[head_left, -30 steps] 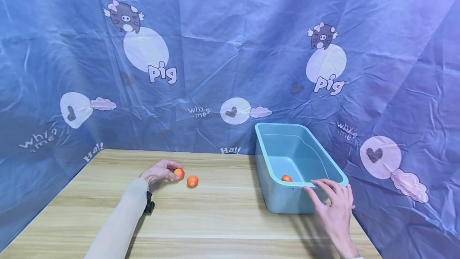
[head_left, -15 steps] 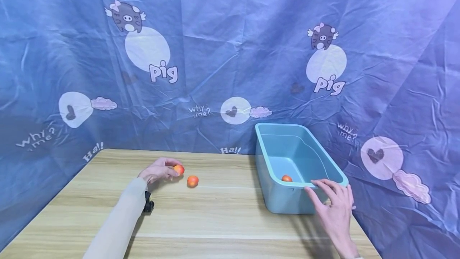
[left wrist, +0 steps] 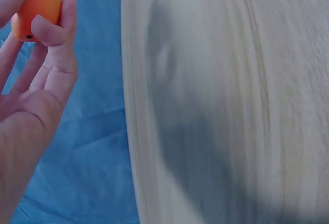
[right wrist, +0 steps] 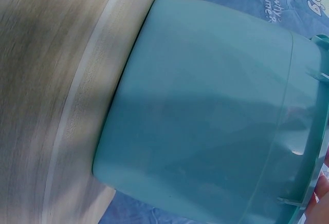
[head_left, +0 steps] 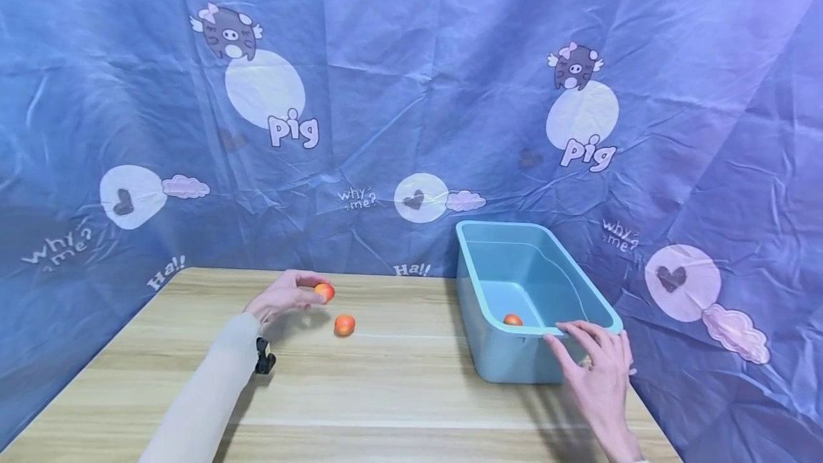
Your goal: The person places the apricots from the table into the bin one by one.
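Note:
My left hand point(head_left: 283, 296) holds a small orange ball point(head_left: 324, 292) pinched between thumb and fingertips, lifted a little above the wooden table point(head_left: 386, 391). In the left wrist view the same orange ball point(left wrist: 37, 9) sits at the fingertips point(left wrist: 64, 26). A second orange ball point(head_left: 344, 324) lies on the table just right of that hand. A third orange ball point(head_left: 512, 319) lies inside the teal plastic bin point(head_left: 534, 359). My right hand point(head_left: 594, 366) rests with straight fingers on the bin's near rim; the right wrist view shows the teal bin's wall point(right wrist: 216, 116).
Blue printed cloth point(head_left: 411, 91) hangs behind and around the table on all sides. A black wrist-camera strap point(head_left: 263, 361) shows under my left sleeve. The bin stands at the table's right edge.
My left hand has lifted the orange ball off the table and carried it slightly up and right. The right hand and the other balls have stayed put.

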{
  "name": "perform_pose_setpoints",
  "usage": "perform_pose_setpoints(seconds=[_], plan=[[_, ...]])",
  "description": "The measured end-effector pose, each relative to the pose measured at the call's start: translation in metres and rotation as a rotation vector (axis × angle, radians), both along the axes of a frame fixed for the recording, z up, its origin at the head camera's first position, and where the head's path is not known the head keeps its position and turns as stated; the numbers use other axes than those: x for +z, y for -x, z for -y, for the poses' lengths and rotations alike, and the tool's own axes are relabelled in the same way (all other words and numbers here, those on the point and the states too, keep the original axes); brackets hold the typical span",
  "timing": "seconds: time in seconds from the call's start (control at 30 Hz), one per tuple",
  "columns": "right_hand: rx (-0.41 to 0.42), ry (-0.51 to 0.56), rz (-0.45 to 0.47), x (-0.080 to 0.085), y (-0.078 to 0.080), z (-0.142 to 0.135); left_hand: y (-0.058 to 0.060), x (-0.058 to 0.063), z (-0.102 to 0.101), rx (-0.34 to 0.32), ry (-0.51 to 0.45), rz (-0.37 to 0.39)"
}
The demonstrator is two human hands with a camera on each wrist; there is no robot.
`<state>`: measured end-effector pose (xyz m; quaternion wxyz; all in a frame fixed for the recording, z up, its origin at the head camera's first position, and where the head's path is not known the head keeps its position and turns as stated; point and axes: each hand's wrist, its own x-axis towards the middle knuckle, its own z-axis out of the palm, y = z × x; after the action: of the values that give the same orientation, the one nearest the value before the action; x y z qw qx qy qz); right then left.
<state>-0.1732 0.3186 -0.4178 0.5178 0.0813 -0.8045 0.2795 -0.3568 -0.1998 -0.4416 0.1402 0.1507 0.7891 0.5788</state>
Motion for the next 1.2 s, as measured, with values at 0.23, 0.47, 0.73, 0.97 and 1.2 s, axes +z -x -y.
perform_pose_setpoints(seconds=[0.23,0.47,0.73,0.97,1.2], plan=[[-0.002,0.006,0.016,0.0,-0.001,0.0,-0.002,0.008,-0.015,0.008,-0.075,-0.034],[-0.008,0.008,0.007,-0.001,0.0,0.002,-0.001,0.009,-0.038,0.019,-0.123,-0.1],[-0.005,-0.013,-0.015,0.002,0.001,0.004,-0.003,0.012,-0.069,-0.026,-0.151,-0.167],[-0.014,-0.01,-0.004,0.004,0.001,0.008,0.003,0.019,-0.084,-0.025,-0.182,-0.183],[-0.026,-0.005,0.001,0.006,0.001,0.012,0.009,0.031,-0.097,-0.058,-0.187,-0.218]])
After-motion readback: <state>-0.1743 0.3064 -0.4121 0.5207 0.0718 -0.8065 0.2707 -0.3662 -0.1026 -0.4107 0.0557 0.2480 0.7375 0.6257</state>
